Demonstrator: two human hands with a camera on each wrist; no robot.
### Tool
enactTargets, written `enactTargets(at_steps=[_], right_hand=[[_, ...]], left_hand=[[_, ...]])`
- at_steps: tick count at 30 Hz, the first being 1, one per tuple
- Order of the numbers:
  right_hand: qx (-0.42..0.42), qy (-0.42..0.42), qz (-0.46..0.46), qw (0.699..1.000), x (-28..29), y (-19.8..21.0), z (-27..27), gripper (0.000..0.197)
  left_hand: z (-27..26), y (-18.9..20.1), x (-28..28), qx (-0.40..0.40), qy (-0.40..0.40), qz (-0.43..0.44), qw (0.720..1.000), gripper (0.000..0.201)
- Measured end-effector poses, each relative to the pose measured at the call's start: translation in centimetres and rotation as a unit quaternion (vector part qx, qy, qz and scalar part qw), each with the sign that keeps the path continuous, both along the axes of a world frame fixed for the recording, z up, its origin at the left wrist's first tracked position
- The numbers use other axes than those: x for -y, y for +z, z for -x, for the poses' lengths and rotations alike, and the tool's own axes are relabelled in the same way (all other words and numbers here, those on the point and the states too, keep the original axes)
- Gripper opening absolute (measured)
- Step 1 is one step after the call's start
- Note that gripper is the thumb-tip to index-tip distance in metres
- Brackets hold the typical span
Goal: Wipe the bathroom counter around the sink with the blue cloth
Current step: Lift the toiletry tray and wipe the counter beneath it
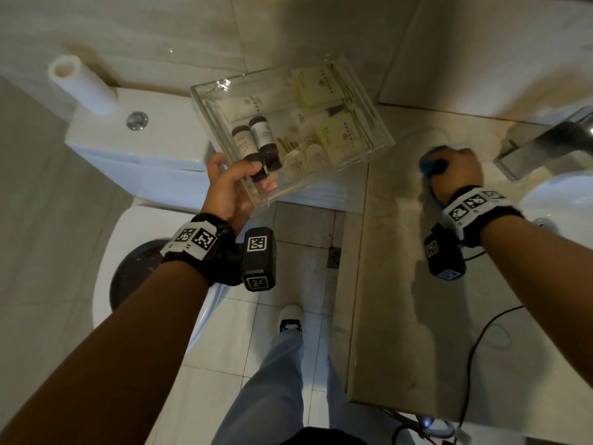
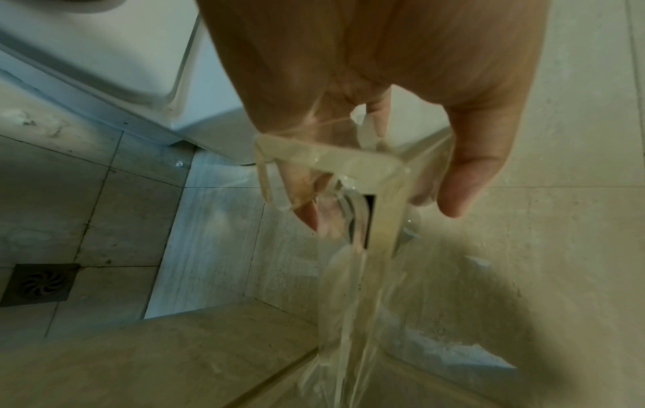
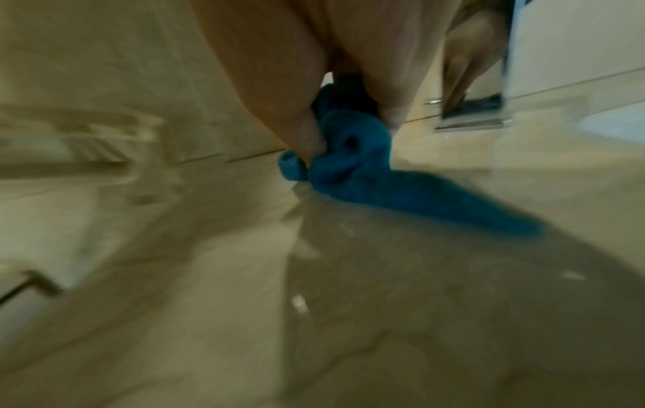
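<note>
My right hand (image 1: 452,170) grips the bunched blue cloth (image 1: 428,163) and holds it against the beige stone counter (image 1: 394,284), near the back wall and left of the tap. In the right wrist view the blue cloth (image 3: 352,165) trails across the counter (image 3: 244,317) below my right hand (image 3: 314,82). My left hand (image 1: 237,184) holds a clear acrylic tray (image 1: 378,136) of toiletries by its near corner, lifted in the air left of the counter. The left wrist view shows the left hand (image 2: 366,138) with fingers under and thumb over the clear tray (image 2: 352,163).
A chrome tap (image 1: 542,146) and the white sink (image 1: 558,200) lie right of the cloth. A toilet (image 1: 134,149) with a paper roll (image 1: 80,85) stands at the left. A floor drain (image 1: 334,256) sits below. A black cable (image 1: 481,342) crosses the counter's front.
</note>
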State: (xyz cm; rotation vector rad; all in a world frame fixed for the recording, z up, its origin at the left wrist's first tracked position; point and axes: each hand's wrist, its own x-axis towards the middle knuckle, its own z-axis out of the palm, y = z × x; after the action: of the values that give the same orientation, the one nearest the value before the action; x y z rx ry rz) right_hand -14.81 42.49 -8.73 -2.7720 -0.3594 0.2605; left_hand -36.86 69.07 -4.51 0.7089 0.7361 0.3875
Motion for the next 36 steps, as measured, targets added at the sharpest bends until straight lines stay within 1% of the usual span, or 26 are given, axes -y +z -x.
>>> enactTargets(at_steps=[3,5,6,7,9,11,12,13,15,17,19,21,23,26,28,30,32,34,36], right_hand=[[-0.011,0.087,-0.028,0.996,-2.2,-0.7,2.0,0.038],[-0.023,0.109,-0.038,0.993,-2.1,-0.5,2.3,0.040],[-0.018,0.103,-0.039,0.994,-1.5,-0.2,1.9,0.041],[-0.001,0.083,-0.039,0.996,-0.8,0.1,1.2,0.041],[0.029,0.002,-0.040,0.999,1.0,0.3,-1.1,0.041],[0.004,-0.088,0.006,0.996,2.4,0.3,-3.0,0.043],[-0.022,-0.106,0.039,0.993,2.6,0.1,-3.3,0.044],[-0.045,-0.100,0.058,0.992,2.3,0.1,-3.2,0.046],[-0.049,-0.062,0.041,0.996,0.9,-0.3,-1.8,0.047],[-0.021,0.016,-0.001,1.000,-0.5,-1.0,0.3,0.047],[0.000,0.112,-0.037,0.993,-0.8,-1.4,1.8,0.048],[0.011,0.162,-0.042,0.986,0.0,-1.4,1.6,0.046],[0.018,0.151,-0.014,0.988,1.0,-0.8,0.4,0.046],[0.002,0.054,0.015,0.998,1.7,-0.1,-1.5,0.049],[-0.018,0.021,0.042,0.999,1.0,0.0,-1.4,0.052],[-0.006,0.041,0.051,0.998,0.2,-0.3,-0.3,0.055],[0.014,0.099,0.035,0.994,0.1,-0.6,0.8,0.055],[0.007,0.150,0.018,0.989,0.9,-0.7,0.9,0.047],[0.011,0.149,0.030,0.988,2.0,-0.2,0.1,0.038]], left_hand=[[0.0,0.0,0.0,-0.008,0.005,-0.001,1.000,0.069],[0.0,0.1,0.0,-0.012,0.002,-0.008,1.000,0.065],[0.0,0.1,-0.1,-0.014,-0.001,-0.014,1.000,0.063],[0.0,0.1,-0.1,-0.014,-0.005,-0.019,1.000,0.060],[0.1,0.1,-0.2,-0.009,-0.010,-0.024,1.000,0.056],[0.0,0.1,-0.3,-0.009,-0.008,-0.025,1.000,0.060],[0.0,0.0,-0.3,-0.010,-0.004,-0.025,1.000,0.065],[0.0,0.0,-0.3,-0.011,-0.001,-0.024,1.000,0.069],[0.1,-0.2,-0.3,-0.013,0.002,-0.022,1.000,0.076],[0.1,-0.2,-0.3,-0.012,0.002,-0.018,1.000,0.081],[0.0,-0.2,-0.4,-0.007,0.003,-0.015,1.000,0.080],[-0.1,-0.1,-0.4,-0.004,0.003,-0.017,1.000,0.076],[-0.1,0.1,-0.6,0.000,-0.003,-0.020,1.000,0.072],[-0.1,0.1,-0.7,-0.001,-0.010,-0.026,1.000,0.072],[0.0,0.0,-0.6,-0.004,-0.008,-0.025,1.000,0.073],[0.0,-0.1,-0.5,0.001,-0.004,-0.018,1.000,0.077],[0.0,-0.2,-0.4,-0.005,-0.001,-0.012,1.000,0.077],[0.0,0.0,-0.3,-0.017,0.002,-0.015,1.000,0.072],[-0.1,0.2,-0.3,-0.020,0.002,-0.020,1.000,0.069]])
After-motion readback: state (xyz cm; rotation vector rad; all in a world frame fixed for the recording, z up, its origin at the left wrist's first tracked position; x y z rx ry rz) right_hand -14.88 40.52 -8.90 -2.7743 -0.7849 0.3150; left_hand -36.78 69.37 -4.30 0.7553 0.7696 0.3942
